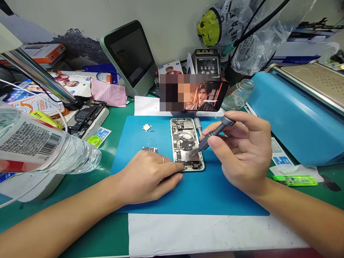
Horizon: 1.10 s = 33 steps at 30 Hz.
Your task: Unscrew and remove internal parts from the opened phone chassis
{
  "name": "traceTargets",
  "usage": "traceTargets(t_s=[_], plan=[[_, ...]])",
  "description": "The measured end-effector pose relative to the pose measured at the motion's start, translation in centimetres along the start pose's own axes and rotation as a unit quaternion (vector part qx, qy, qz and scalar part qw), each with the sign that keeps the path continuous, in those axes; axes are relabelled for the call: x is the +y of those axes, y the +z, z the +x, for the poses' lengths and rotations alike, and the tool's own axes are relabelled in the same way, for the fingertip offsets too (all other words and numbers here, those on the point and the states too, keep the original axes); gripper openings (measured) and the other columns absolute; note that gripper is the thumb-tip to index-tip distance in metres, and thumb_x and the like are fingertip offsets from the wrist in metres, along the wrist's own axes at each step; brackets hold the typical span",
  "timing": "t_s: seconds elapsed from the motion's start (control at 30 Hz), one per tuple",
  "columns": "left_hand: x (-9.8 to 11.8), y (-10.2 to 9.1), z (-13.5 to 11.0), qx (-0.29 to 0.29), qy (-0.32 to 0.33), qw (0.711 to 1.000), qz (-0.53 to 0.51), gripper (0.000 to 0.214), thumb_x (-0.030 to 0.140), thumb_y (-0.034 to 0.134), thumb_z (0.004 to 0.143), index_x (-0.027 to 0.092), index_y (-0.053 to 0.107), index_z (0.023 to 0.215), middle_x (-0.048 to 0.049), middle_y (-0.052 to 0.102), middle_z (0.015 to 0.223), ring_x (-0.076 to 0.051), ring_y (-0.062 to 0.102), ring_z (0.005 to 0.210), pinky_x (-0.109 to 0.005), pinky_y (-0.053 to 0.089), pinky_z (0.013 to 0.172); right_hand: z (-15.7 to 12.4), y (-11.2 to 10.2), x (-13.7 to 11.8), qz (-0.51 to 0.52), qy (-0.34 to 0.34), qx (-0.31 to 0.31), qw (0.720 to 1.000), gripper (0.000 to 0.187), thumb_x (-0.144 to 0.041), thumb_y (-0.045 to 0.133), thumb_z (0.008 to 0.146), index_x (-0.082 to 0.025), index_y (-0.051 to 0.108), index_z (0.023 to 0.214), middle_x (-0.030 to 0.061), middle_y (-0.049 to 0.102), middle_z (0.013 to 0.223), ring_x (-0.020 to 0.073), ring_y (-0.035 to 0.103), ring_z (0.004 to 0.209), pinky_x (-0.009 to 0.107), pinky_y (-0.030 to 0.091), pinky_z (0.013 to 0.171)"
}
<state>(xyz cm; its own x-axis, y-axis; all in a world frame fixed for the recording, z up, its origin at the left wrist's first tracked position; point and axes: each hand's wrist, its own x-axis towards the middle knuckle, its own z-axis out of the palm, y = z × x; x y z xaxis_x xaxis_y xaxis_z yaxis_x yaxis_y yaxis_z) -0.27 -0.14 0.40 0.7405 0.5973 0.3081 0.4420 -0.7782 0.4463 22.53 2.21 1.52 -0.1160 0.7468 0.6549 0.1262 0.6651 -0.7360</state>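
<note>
An opened smartphone (pixel 185 145) lies on a blue mat (pixel 228 197), its inner parts showing. My left hand (pixel 146 175) rests beside it, index finger stretched onto the phone's lower left corner and thumb apart just below. Between thumb and fingers, my right hand (pixel 244 154) grips a grey screwdriver (pixel 215 134), tilted with its thin tip over the phone's lower right part. A second grey screwdriver (pixel 198 125) lies at the phone's upper right side. Left of the phone are a small metal piece (pixel 146 127) with tiny bits and a dark part (pixel 149 149), partly behind my left hand.
A phone showing a video (pixel 206 95) stands behind the mat, near a glass jar (pixel 239 95) and a smart display (pixel 131 53). At left are a water bottle (pixel 32 143) and a lamp pole (pixel 48 75). A blue machine (pixel 290 114) and a green lighter-like item (pixel 295 180) lie right.
</note>
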Motion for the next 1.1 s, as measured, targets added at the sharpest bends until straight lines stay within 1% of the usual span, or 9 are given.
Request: traceTargets(t_s=[0.13,0.27,0.33,0.47,0.63,0.77,0.83,0.93,1.1], plan=[[-0.1,0.0,0.0,0.004,-0.004,1.000,-0.004,0.024,0.026,0.052,0.102,0.015,0.069,0.114,-0.0001,0.069,0.073,-0.016,0.064,0.059,-0.032,0.040,0.056,0.1,0.0,0.2,-0.006,0.017,-0.001,1.000,0.046,-0.007,0.067,0.087,-0.031,0.058,0.125,0.0004,0.068,0.092,0.0168,0.070,0.081,0.032,0.062,0.065],[-0.1,0.0,0.1,0.019,-0.012,1.000,-0.005,0.023,0.024,0.052,0.101,0.015,0.070,0.111,-0.0001,0.068,0.071,-0.016,0.063,0.059,-0.032,0.040,0.057,0.3,0.0,0.3,0.000,0.019,0.056,0.998,0.043,-0.012,0.068,0.088,-0.028,0.055,0.125,0.0000,0.066,0.091,0.0171,0.067,0.079,0.034,0.060,0.063],[-0.1,0.1,0.1,0.036,-0.019,0.999,-0.001,0.021,0.023,0.053,0.100,0.015,0.071,0.109,0.0003,0.067,0.069,-0.016,0.062,0.058,-0.031,0.040,0.056,0.5,0.0,0.4,0.000,0.022,0.069,0.997,0.042,-0.014,0.068,0.088,-0.029,0.055,0.124,-0.0002,0.066,0.090,0.0173,0.066,0.080,0.034,0.060,0.064],[0.1,0.1,0.2,0.087,-0.056,0.995,-0.001,0.017,0.021,0.056,0.098,0.017,0.071,0.106,0.0017,0.067,0.070,-0.013,0.061,0.058,-0.028,0.038,0.055,0.4,-0.1,0.3,-0.010,0.021,0.044,0.999,0.044,-0.013,0.069,0.089,-0.034,0.056,0.125,-0.0002,0.067,0.091,0.0172,0.067,0.081,0.033,0.061,0.065],[0.2,0.0,0.3,0.124,-0.098,0.987,0.000,0.018,0.015,0.056,0.095,0.017,0.069,0.108,0.0037,0.065,0.069,-0.010,0.057,0.056,-0.025,0.039,0.057,0.0,0.1,0.2,0.003,-0.001,0.001,1.000,0.061,-0.006,0.067,0.087,-0.037,0.051,0.136,-0.0005,0.064,0.095,0.0172,0.068,0.082,0.032,0.065,0.063],[0.1,-0.1,0.3,0.127,-0.116,0.985,0.003,0.021,0.012,0.052,0.093,0.017,0.068,0.105,0.0031,0.061,0.068,-0.011,0.055,0.058,-0.025,0.037,0.057,-0.2,0.2,0.1,0.009,-0.017,-0.026,0.999,0.058,-0.002,0.068,0.084,-0.033,0.056,0.132,0.0010,0.065,0.097,0.0166,0.070,0.083,0.029,0.066,0.063],[0.1,-0.1,0.4,0.124,-0.115,0.986,0.001,0.022,0.010,0.051,0.092,0.017,0.068,0.104,0.0027,0.062,0.070,-0.011,0.055,0.059,-0.025,0.037,0.058,-0.2,0.2,0.1,0.017,-0.016,-0.047,0.999,0.056,-0.001,0.068,0.084,-0.033,0.057,0.128,0.0010,0.066,0.097,0.0165,0.070,0.083,0.029,0.067,0.064],[0.0,0.0,0.5,0.121,-0.108,0.987,-0.005,0.022,0.009,0.051,0.092,0.016,0.068,0.104,0.0023,0.064,0.074,-0.010,0.053,0.059,-0.025,0.037,0.060,-0.4,0.2,0.1,0.025,-0.013,-0.083,0.996,0.056,0.000,0.067,0.084,-0.033,0.055,0.128,0.0009,0.067,0.098,0.0163,0.071,0.086,0.030,0.067,0.069],[0.0,0.0,0.4,0.111,-0.100,0.989,-0.016,0.019,0.009,0.053,0.092,0.016,0.067,0.104,0.0024,0.065,0.076,-0.010,0.055,0.062,-0.024,0.039,0.062,-0.9,0.0,0.4,0.020,-0.003,-0.113,0.993,0.058,-0.002,0.068,0.085,-0.033,0.052,0.131,0.0003,0.065,0.102,0.0149,0.070,0.090,0.028,0.067,0.075]])
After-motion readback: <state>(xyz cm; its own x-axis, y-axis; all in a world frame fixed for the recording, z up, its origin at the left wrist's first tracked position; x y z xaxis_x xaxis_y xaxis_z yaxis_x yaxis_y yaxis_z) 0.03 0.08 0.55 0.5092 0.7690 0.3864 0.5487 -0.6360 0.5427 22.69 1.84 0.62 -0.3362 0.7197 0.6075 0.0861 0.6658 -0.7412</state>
